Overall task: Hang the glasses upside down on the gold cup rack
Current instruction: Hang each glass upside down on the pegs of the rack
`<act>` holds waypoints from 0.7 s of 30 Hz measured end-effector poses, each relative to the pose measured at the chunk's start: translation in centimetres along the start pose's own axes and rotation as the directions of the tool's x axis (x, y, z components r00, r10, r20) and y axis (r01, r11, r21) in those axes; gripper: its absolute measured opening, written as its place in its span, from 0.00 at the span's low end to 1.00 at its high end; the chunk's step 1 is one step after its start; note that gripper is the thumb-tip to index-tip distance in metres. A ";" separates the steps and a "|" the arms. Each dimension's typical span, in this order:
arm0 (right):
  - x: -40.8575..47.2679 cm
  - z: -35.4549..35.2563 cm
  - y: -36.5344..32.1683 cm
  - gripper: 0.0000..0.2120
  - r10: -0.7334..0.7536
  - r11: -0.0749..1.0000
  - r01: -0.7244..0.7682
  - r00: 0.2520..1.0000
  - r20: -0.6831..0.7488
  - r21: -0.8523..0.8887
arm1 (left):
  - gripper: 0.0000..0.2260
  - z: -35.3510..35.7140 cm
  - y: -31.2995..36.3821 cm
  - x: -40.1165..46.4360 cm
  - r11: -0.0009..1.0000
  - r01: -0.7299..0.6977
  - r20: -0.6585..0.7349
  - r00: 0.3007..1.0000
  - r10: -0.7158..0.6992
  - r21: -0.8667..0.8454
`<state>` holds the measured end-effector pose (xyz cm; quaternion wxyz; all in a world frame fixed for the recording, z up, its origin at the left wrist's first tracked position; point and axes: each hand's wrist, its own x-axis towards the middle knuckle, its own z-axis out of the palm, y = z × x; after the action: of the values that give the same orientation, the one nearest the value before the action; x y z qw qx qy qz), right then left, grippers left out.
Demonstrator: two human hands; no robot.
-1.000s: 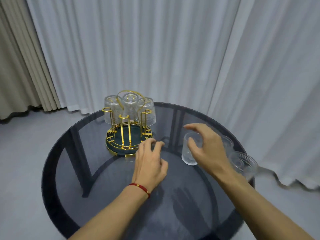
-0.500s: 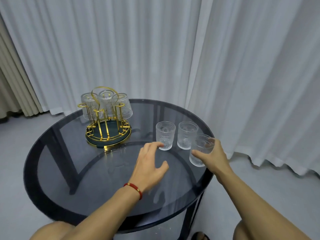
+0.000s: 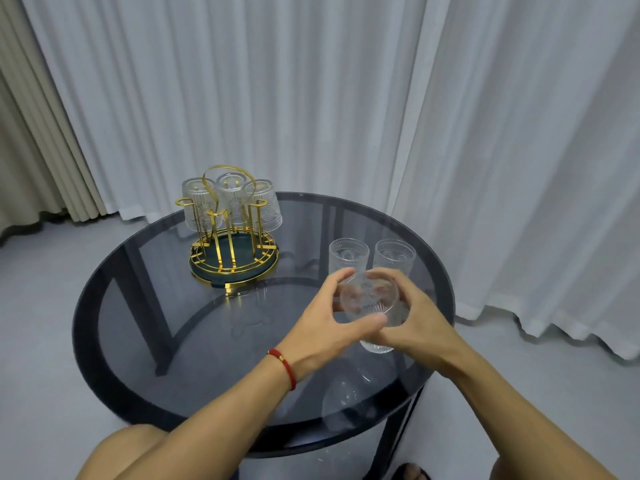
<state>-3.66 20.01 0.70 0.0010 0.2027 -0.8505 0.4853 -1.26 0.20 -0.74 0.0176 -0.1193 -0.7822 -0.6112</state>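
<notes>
The gold cup rack stands at the table's far left, on a dark green round base. Three clear ribbed glasses hang upside down on its back pegs; the front pegs are bare. A clear glass is lifted off the table on the right, tilted with its mouth toward me. My left hand and my right hand both grip it from either side. Two more glasses stand upright behind it, one on the left and one on the right.
The round dark glass table has a thick black rim. White curtains hang close behind it and to the right, beige curtains at far left. My knees show below the near rim. A red cord circles my left wrist.
My right hand lifted the near-right glass off the table and brought it inward. My left hand rose from the table and closed on the same glass. The camera shifted slightly.
</notes>
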 end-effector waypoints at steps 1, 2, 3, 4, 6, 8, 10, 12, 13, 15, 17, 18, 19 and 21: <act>0.3 1.0 -0.4 0.39 -0.039 0.999 0.039 0.999 0.030 -0.001 | 0.38 -0.3 0.1 0.0 0.999 -0.019 -0.029 0.999 0.020 0.046; 0.6 1.8 -0.7 0.40 -0.078 0.997 0.078 0.996 0.048 -0.001 | 0.35 -0.5 0.1 0.0 0.995 -0.038 -0.073 0.996 0.044 0.091; 1.2 2.7 -0.9 0.40 -0.113 0.994 0.112 0.992 0.062 0.011 | 0.33 -1.2 0.1 0.0 0.990 -0.053 -0.127 0.989 0.069 0.128; 1.7 3.2 -1.0 0.41 -0.128 0.992 0.126 0.989 0.071 0.030 | 0.32 -1.8 0.2 0.1 0.987 -0.060 -0.180 0.980 0.087 0.148; 2.8 4.2 -1.5 0.43 -0.077 0.992 0.066 0.993 0.090 0.111 | 0.31 -3.4 0.4 0.1 0.993 -0.030 -0.282 0.957 0.062 0.117; 3.9 5.0 -2.0 0.42 0.038 0.961 -0.073 0.991 0.132 0.268 | 0.31 -5.2 0.5 0.3 0.996 0.006 -0.373 0.927 -0.037 -0.085; 5.0 6.3 -2.1 0.33 0.131 0.846 -0.220 0.969 0.211 0.485 | 0.29 -6.5 0.7 0.7 0.966 0.023 -0.410 0.903 -0.130 -0.256; 6.0 8.2 -2.6 0.22 0.174 0.721 -0.299 0.951 0.254 0.625 | 0.27 -7.9 0.5 1.2 0.956 0.058 -0.411 0.894 -0.178 -0.289; 6.4 8.9 -2.8 0.20 0.185 0.685 -0.302 0.952 0.243 0.663 | 0.27 -8.5 0.4 1.5 0.945 0.073 -0.384 0.902 -0.199 -0.318; 7.1 9.8 -3.2 0.20 0.197 0.631 -0.282 0.959 0.202 0.723 | 0.27 -10.0 -0.2 1.9 0.923 0.088 -0.308 0.927 -0.213 -0.374; 8.0 9.9 -4.0 0.19 0.208 0.633 -0.221 0.972 0.113 0.742 | 0.28 -12.2 -1.3 1.8 0.957 0.081 -0.318 0.933 -0.172 -0.280; 8.6 9.8 -4.8 0.19 0.207 0.693 -0.174 0.978 0.038 0.699 | 0.26 -13.7 -2.1 1.5 0.981 0.084 -0.361 0.922 -0.142 -0.173; 9.0 9.5 -5.7 0.20 0.188 0.785 -0.119 0.981 -0.051 0.608 | 0.21 -14.8 -3.1 1.3 0.995 0.096 -0.410 0.907 -0.098 -0.025; 10.0 8.6 -7.7 0.23 0.056 0.929 0.017 0.981 -0.185 0.369 | 0.16 -16.8 -5.3 1.1 0.935 0.171 -0.450 0.893 -0.014 0.310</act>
<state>-8.48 6.04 4.54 0.0401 0.1428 -0.7421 0.6536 -5.42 -16.98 -1.36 0.1850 0.0651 -0.8566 -0.4773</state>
